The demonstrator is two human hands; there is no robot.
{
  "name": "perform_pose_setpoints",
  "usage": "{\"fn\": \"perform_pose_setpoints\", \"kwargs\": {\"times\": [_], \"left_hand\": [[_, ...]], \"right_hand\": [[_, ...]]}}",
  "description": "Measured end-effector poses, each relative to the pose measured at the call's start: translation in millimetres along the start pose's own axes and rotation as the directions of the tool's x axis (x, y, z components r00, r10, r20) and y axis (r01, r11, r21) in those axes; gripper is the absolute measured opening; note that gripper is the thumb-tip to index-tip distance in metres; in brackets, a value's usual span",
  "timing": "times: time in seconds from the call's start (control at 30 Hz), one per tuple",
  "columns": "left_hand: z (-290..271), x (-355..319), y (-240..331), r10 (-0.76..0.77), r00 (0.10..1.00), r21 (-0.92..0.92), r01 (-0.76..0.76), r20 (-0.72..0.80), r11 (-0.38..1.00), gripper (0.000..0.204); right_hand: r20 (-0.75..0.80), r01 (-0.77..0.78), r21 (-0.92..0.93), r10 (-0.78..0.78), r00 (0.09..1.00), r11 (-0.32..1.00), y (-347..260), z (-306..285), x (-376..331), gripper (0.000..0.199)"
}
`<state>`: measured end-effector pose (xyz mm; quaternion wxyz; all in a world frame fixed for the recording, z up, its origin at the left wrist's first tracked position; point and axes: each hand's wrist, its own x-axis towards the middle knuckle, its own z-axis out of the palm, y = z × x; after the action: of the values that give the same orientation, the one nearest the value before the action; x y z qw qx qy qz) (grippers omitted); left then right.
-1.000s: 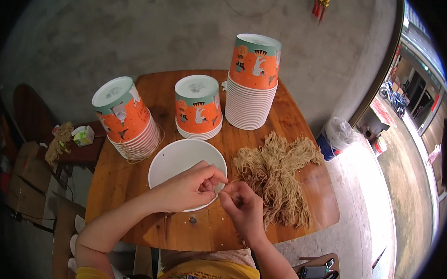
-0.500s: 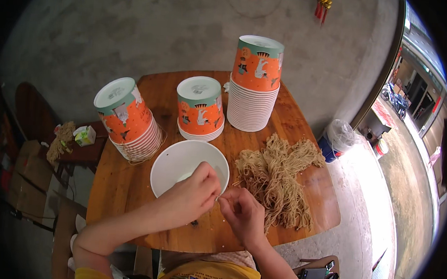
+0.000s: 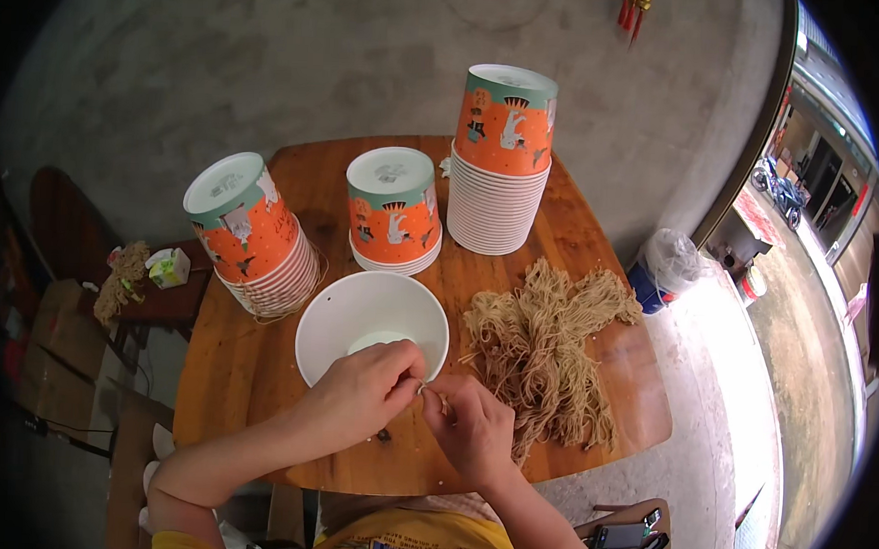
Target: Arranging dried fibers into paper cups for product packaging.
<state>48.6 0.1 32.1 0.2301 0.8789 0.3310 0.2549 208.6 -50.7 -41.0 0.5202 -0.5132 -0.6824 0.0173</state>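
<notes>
A white paper bucket (image 3: 326,314) lies with its open mouth facing me, a small dark hole near its upper left rim. At its near right rim my left hand (image 3: 371,384) and my right hand (image 3: 469,428) meet, fingertips pinched close together. A tiny pale bit shows between the fingertips; it is too small to name. The left hand and wrist cover the bucket's near edge. Right of my right hand lies a heap of tan cords (image 3: 544,358), apart from the fingers.
Upturned orange-and-green paper buckets stand behind: a left stack (image 3: 250,232) with cords hanging from it, a short middle stack (image 3: 394,214) and a tall right stack (image 3: 501,159). A blue bin (image 3: 652,287) with a plastic liner stands right of the wooden table (image 3: 248,394).
My left hand has turned and lowered slightly, and the right hand has shifted a little left. Their fingertips stay together by the bucket's rim.
</notes>
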Motion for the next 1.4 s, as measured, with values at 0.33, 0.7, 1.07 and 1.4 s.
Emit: {"fn": "perform_pose_setpoints", "kwargs": {"times": [0.33,0.7,1.07,1.4], "left_hand": [[6,-3,-1,-0.222,0.975,-0.296,0.220,0.027,0.929,0.012],[8,-1,5,-0.251,0.968,-0.403,0.232,0.006,0.885,0.030],[4,3,0,-0.296,0.948,-0.459,0.317,0.119,0.830,0.038],[5,1,5,-0.289,0.949,-0.466,0.312,0.122,0.828,0.038]], "right_hand": [[0.031,0.014,0.004,-0.014,0.999,1.000,-5,-3,-2,0.023],[0.096,-0.271,0.310,0.253,0.963,0.911,-2,-7,2,0.014],[0.125,-0.345,0.425,0.324,0.938,0.836,8,-6,1,0.015],[0.115,-0.160,0.269,0.133,0.984,0.950,5,-23,3,0.020]]}}
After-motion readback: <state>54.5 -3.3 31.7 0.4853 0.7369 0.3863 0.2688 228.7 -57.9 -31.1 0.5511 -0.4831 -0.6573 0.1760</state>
